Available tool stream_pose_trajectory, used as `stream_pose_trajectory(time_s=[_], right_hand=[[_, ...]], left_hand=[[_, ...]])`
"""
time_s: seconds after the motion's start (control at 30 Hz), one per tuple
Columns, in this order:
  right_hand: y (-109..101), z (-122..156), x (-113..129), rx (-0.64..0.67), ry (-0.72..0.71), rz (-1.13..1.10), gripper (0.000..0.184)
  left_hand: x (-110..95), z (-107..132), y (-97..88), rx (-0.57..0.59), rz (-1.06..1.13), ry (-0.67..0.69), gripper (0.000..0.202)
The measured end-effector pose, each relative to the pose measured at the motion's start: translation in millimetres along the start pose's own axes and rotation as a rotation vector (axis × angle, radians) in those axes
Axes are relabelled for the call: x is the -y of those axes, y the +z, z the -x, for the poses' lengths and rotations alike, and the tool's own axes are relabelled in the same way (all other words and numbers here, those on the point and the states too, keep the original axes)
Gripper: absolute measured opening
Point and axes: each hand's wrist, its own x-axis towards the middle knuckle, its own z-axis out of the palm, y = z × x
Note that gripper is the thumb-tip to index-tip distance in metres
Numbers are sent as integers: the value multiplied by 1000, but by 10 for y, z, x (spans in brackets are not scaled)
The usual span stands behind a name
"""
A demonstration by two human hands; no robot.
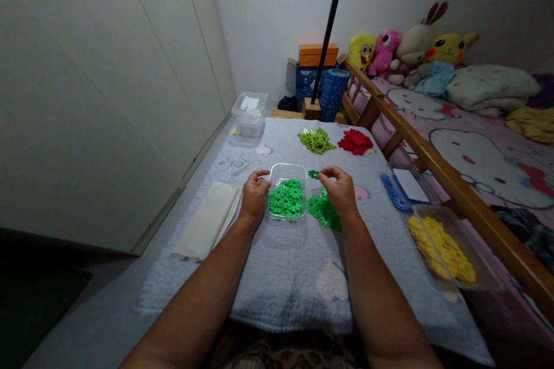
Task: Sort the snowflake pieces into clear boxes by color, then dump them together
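My left hand (256, 191) grips the left rim of a clear plastic container (289, 168), its fingers closed on the edge. Many green flower-shaped plastic pieces (286, 198) lie inside that container. Just right of its rim, my right hand (339, 187) pinches one green snowflake piece (314, 174) between thumb and fingertips, above the table. Below this hand spreads a loose pile of green pieces (320, 207), partly hidden by the hand and wrist.
Behind are a lime-green pile (317, 140) and a red pile (355, 142). Folded cream cloth (208, 222) lies left. Clear tubs hold blue pieces (393, 191) and yellow pieces (445, 248) beside the wooden bed rail (415, 153). Stacked empty containers (250, 112) stand at the far left corner.
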Motion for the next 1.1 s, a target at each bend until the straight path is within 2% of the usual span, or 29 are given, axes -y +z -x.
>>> stream_pose_trajectory(time_s=[0.1,0.2,0.33,0.53,0.77,0.9,1.0,1.1], right_hand=[[126,108,189,39,-157,64,11],[243,186,299,78,-252,243,9],[346,212,339,147,-240,444,15],[396,179,362,202,-230,571,19],[420,147,344,234,-215,626,17],[399,143,331,224,-222,553,16],[306,98,295,175,-198,459,18],[127,13,187,93,-136,444,20]], left_hand=[[15,-12,-6,4,-1,-2,37],[36,-27,-13,13,4,-8,38],[36,-27,-14,13,-9,-2,38],[3,-6,-4,7,-13,3,37],[28,-17,-12,9,-1,6,37],[25,-19,-11,3,-11,5,37],[7,-10,-6,4,-7,4,38],[-9,-1,-2,1,-8,4,38]])
